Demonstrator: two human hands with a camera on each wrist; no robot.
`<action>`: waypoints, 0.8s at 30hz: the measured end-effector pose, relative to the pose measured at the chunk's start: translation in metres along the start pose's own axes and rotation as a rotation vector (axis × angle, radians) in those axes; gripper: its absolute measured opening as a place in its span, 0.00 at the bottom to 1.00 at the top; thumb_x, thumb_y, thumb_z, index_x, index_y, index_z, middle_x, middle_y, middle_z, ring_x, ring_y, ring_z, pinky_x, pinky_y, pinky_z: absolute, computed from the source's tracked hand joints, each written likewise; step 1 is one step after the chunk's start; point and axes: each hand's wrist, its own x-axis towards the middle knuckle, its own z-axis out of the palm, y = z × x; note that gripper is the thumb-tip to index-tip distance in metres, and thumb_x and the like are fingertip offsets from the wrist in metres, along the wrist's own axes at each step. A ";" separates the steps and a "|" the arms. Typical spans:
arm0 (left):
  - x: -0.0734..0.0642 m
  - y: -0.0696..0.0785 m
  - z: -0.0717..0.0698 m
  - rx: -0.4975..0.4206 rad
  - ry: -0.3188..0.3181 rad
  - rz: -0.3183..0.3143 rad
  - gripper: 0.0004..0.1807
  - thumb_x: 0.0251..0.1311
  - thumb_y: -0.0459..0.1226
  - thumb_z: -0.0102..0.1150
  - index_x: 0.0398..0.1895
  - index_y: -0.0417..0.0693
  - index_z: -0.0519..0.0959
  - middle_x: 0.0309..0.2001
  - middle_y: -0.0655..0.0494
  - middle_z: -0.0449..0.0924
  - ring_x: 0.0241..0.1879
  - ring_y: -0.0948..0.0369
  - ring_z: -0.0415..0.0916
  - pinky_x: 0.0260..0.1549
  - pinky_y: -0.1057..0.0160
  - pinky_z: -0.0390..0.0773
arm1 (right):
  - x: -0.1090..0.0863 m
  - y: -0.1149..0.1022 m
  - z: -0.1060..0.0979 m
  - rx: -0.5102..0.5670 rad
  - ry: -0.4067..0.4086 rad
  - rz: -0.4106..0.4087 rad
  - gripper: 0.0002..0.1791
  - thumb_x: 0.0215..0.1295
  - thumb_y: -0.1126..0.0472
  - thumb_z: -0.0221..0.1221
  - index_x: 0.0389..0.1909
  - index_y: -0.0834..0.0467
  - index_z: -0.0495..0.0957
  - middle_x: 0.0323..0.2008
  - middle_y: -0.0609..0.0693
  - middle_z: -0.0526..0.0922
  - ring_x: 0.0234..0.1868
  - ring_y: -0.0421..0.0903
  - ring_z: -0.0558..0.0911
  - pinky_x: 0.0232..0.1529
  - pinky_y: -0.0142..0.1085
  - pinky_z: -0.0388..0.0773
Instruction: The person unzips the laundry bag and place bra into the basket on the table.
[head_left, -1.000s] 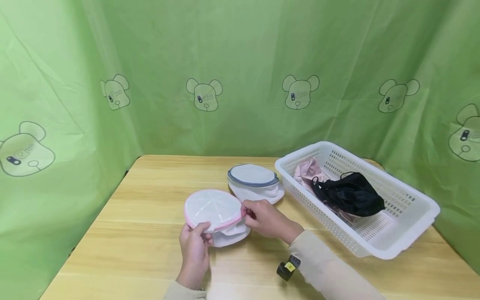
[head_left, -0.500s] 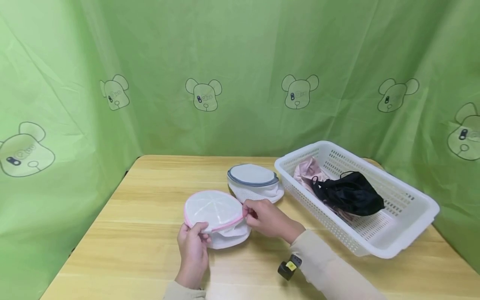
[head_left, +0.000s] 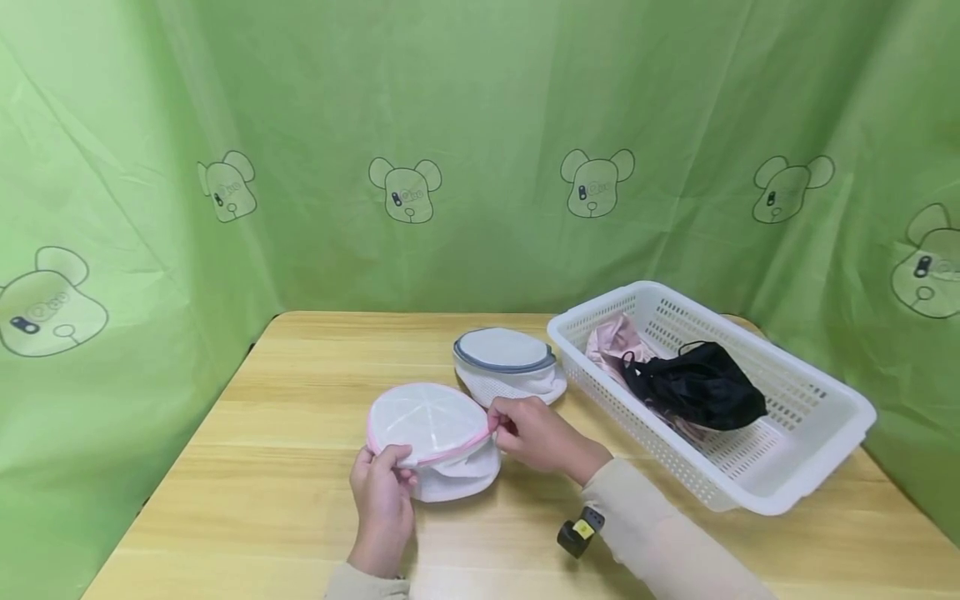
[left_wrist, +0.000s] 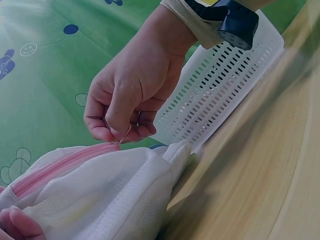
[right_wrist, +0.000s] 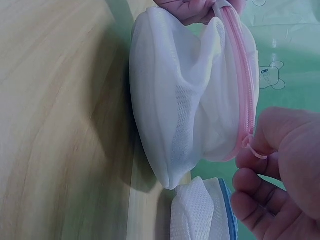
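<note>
A white mesh laundry bag (head_left: 429,421) with a pink zipper (right_wrist: 244,85) round its top is held between both hands over the table. My left hand (head_left: 382,504) grips its near left rim, thumb on top and fingers beneath. With thumb and forefinger, my right hand (head_left: 536,437) pinches the small pull cord (right_wrist: 256,151) of the zipper at the bag's right side. In the right wrist view the zipper looks closed along the stretch that shows. Just behind stands a second white mesh laundry bag (head_left: 510,367) with a grey-blue zipper, touched by neither hand.
To the right, a white perforated plastic basket (head_left: 817,467) holds a black cloth item (head_left: 697,387) with thin straps and a pink satiny cloth (head_left: 617,342). The wooden table (head_left: 292,417) is bordered at the back and sides by a green curtain (head_left: 480,242).
My right hand has shifted very slightly right with the zipper pull, while the left hand and bag have moved a little left and down. The other bag and the basket stay put.
</note>
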 end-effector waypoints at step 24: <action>-0.006 -0.003 0.001 -0.098 -0.184 0.001 0.19 0.65 0.25 0.47 0.57 0.33 0.57 0.37 0.53 0.67 0.29 0.65 0.69 0.32 0.72 0.77 | 0.001 -0.005 -0.002 0.017 0.050 -0.019 0.08 0.51 0.71 0.56 0.27 0.54 0.74 0.18 0.38 0.68 0.20 0.33 0.66 0.20 0.27 0.68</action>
